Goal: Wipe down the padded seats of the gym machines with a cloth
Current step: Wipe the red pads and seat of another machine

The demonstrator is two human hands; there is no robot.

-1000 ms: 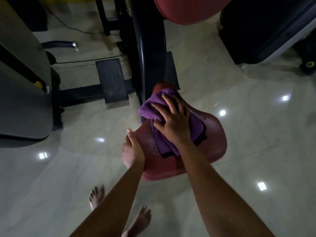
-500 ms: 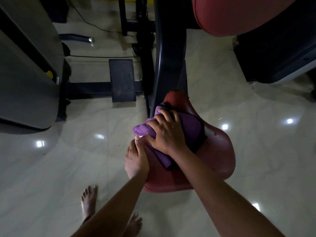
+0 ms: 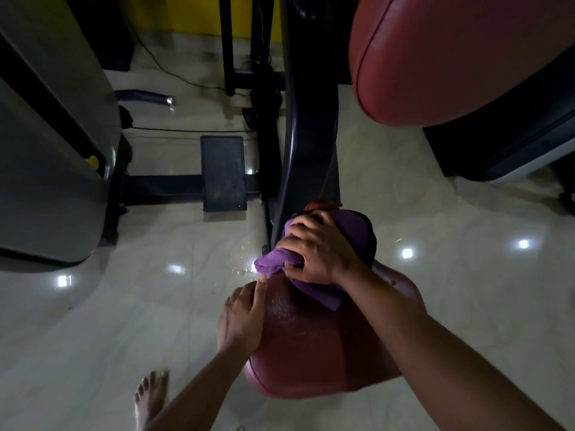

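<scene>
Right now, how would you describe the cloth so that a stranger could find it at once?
Find the big red padded seat at the bottom centre, below the dark curved post. On its far, narrow end lies the cloth, bunched up and gripped by the right hand. It is the only purple thing; the seat is red, the post dark.

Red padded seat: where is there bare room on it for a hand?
The near half of the red padded seat is bare, between the left hand on its left edge and the right forearm. The far narrow end is crowded: the right hand grips the bunched purple cloth there.
</scene>
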